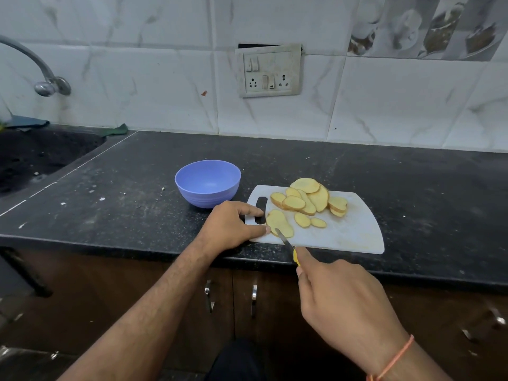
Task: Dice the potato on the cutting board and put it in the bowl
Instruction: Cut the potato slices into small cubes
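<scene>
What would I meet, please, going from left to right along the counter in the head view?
Sink → blue bowl → left hand resting at the board's left edge → cutting board carrying the potato slices. The right hand with the knife sits nearer, in front of the board.

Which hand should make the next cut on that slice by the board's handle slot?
Right. The right hand already holds the knife, its tip on the slice. The left hand rests on the board, fingertips at the slice, steadying it.
</scene>
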`<state>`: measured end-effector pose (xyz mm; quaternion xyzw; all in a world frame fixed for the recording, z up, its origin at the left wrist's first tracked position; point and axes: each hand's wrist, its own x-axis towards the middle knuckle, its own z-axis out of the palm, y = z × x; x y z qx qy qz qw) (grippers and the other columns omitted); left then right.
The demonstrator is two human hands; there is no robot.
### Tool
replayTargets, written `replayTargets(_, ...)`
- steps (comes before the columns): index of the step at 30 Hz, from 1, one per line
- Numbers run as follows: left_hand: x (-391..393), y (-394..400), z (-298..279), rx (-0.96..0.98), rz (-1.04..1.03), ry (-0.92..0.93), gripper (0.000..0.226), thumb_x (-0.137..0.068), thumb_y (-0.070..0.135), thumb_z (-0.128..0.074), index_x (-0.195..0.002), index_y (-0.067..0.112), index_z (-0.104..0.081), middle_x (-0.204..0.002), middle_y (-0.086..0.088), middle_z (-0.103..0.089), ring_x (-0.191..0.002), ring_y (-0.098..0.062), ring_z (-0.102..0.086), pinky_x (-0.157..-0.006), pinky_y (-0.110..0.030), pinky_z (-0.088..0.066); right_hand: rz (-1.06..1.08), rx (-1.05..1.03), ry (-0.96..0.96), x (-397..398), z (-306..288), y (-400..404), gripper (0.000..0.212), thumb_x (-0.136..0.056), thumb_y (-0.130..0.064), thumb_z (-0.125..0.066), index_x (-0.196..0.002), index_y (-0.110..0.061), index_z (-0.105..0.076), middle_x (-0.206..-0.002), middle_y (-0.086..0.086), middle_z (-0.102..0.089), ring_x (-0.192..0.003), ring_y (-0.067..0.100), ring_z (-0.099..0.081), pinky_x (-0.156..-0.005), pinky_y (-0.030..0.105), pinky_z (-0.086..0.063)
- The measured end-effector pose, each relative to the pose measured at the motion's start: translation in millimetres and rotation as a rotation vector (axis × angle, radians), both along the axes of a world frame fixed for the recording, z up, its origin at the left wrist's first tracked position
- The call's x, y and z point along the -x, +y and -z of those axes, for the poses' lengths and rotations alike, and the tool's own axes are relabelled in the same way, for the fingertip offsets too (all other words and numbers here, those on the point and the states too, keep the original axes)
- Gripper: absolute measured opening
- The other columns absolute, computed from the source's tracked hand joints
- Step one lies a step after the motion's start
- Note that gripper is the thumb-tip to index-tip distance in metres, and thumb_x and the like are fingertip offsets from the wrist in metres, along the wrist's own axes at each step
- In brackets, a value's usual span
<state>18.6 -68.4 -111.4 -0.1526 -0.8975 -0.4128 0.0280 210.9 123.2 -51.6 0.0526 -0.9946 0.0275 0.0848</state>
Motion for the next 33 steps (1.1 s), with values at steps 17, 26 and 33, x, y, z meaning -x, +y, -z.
replayTargets(17,-33.3,44.4,-34.4,0.383,-0.175,0.008,0.075,-0.075,0.075,-0.064,-0.134,0.028,-0.06,-0.124,0.007,-0.061,-0.107,-0.017,-0.065,-0.09,-0.041,-0.059,0.105,0.916,0.192,85.9,37.3,79.4,0.039,-0.107,-0.037,-0.051,-0.145,-0.036,-0.058,-0.108,-0.022,-0.073,-0.099,0.004,-0.067,-0.08,0.016,-0.054)
replayTargets(26,-29.3,69.6,-41.4,0.588,-0.161,-0.035,0.065,-0.078,0.074,-0.062,-0.117,0.022,-0.061,-0.104,0.004,-0.065,-0.095,-0.021,-0.064,-0.079,-0.039,-0.06,0.069,1.153,0.141,92.0,54.1,92.8,0.038,-0.107,-0.036,-0.052,-0.144,-0.038,-0.057,-0.067,-0.032,-0.047,-0.065,-0.004,-0.049,-0.06,0.012,-0.038)
replayTargets(33,-17.0,47.4,-52.9,0.407,-0.026,-0.131,0.064,-0.078,0.042,-0.079,-0.139,0.031,-0.065,-0.113,0.014,-0.067,-0.101,-0.009,-0.065,-0.088,-0.03,-0.057,0.031,1.226,0.136,93.6,57.4,96.1,0.036,-0.107,-0.033,-0.052,-0.142,-0.039,-0.058,-0.063,-0.033,-0.051,-0.063,-0.002,-0.049,-0.062,0.017,-0.039)
